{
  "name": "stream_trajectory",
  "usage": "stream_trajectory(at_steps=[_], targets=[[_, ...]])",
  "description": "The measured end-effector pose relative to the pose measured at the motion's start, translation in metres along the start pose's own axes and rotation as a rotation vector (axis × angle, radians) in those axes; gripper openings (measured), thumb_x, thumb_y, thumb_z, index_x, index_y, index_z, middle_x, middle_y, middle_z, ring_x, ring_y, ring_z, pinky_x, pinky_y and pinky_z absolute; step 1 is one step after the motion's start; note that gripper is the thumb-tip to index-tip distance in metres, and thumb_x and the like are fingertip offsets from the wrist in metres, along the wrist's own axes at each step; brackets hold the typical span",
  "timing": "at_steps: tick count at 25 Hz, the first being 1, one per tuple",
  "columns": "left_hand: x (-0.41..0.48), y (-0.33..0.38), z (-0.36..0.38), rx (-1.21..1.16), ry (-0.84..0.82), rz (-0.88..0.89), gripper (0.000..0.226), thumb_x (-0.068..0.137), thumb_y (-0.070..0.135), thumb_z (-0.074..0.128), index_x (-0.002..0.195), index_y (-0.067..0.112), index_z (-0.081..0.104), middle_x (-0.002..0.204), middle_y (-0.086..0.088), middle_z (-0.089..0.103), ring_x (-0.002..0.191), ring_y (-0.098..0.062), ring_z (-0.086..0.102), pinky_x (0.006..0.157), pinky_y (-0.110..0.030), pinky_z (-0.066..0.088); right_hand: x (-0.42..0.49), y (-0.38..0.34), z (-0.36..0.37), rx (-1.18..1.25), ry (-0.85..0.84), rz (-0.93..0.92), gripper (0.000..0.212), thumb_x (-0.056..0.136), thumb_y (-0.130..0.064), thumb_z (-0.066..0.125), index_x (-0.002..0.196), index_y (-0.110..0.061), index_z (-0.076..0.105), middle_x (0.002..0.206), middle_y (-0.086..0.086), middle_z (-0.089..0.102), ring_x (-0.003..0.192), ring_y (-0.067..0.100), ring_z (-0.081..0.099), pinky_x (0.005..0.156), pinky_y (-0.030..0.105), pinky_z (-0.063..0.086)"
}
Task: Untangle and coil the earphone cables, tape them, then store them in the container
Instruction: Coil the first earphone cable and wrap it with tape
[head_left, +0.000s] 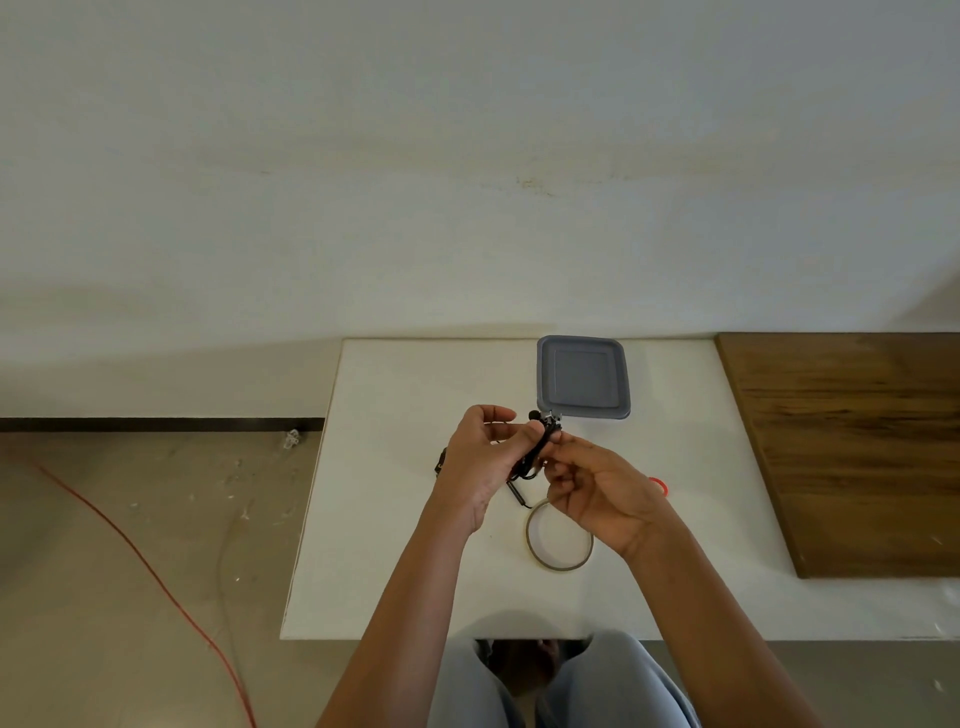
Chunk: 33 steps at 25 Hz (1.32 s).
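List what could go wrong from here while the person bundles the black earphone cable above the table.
1. Both the left hand and the right hand pinch the earphone cable, and a loose end dangles below. Freeing a hand for the tape roll on the table may let the coil spring apart.
2. The grey container at the back looks lidded, so opening it one-handed could make the bundle slip.

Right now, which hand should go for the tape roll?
Right, probably. The right hand is nearest the tape roll, overlapping it in view, while the left hand grips the bundled earphone cable farther away.
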<state>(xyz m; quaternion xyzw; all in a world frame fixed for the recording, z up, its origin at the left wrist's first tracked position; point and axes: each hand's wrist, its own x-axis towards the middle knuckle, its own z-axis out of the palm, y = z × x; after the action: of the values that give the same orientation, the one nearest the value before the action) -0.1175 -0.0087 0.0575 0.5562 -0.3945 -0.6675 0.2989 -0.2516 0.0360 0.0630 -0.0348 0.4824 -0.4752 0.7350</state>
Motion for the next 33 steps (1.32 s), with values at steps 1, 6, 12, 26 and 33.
stream_trajectory(at_steps=[1,6,12,26,33], targets=[[0.0,-0.001,0.001,0.008,0.013,0.013,0.035,0.081,0.023,0.074,0.108,0.015,0.053,0.1,-0.006,0.07,0.093,-0.024,0.07,0.084,-0.038,0.055,0.0,0.001,0.0,0.025,0.004,0.007,0.015,0.09,0.001,0.051,0.093,-0.01,0.06,0.066,-0.001,0.061,0.051,0.004,0.048,0.048,0.014,0.037],[-0.006,0.0,0.006,0.002,0.11,0.081,0.033,0.08,0.019,0.075,0.104,0.015,0.053,0.091,0.002,0.07,0.087,-0.019,0.07,0.077,-0.034,0.056,0.001,0.009,0.002,0.083,0.05,0.04,0.013,0.089,-0.003,0.056,0.099,-0.009,0.063,0.067,0.0,0.06,0.052,0.005,0.048,0.048,0.015,0.04],[-0.012,0.002,0.011,0.042,0.213,0.16,0.027,0.082,0.017,0.072,0.1,0.019,0.051,0.086,0.001,0.069,0.072,-0.013,0.067,0.056,-0.017,0.05,0.001,0.01,0.003,-0.025,0.134,-0.067,0.014,0.089,-0.002,0.059,0.098,-0.009,0.066,0.074,0.003,0.067,0.058,0.007,0.05,0.052,0.017,0.042],[-0.011,-0.003,0.011,-0.087,0.138,0.092,0.019,0.09,0.016,0.064,0.104,0.011,0.051,0.096,-0.009,0.066,0.051,-0.007,0.064,0.053,-0.016,0.051,-0.018,0.0,0.005,-0.99,0.342,-0.624,0.007,0.082,-0.015,0.072,0.087,-0.018,0.067,0.071,-0.009,0.072,0.069,0.004,0.067,0.062,0.01,0.05],[-0.007,-0.013,0.014,0.019,0.21,0.122,0.014,0.091,0.02,0.061,0.104,0.019,0.058,0.097,-0.001,0.066,0.087,-0.025,0.069,0.08,-0.037,0.057,-0.022,0.006,0.013,-0.23,0.276,-0.123,0.009,0.083,-0.005,0.067,0.085,-0.012,0.061,0.094,0.015,0.074,0.08,0.02,0.066,0.076,0.033,0.051]])
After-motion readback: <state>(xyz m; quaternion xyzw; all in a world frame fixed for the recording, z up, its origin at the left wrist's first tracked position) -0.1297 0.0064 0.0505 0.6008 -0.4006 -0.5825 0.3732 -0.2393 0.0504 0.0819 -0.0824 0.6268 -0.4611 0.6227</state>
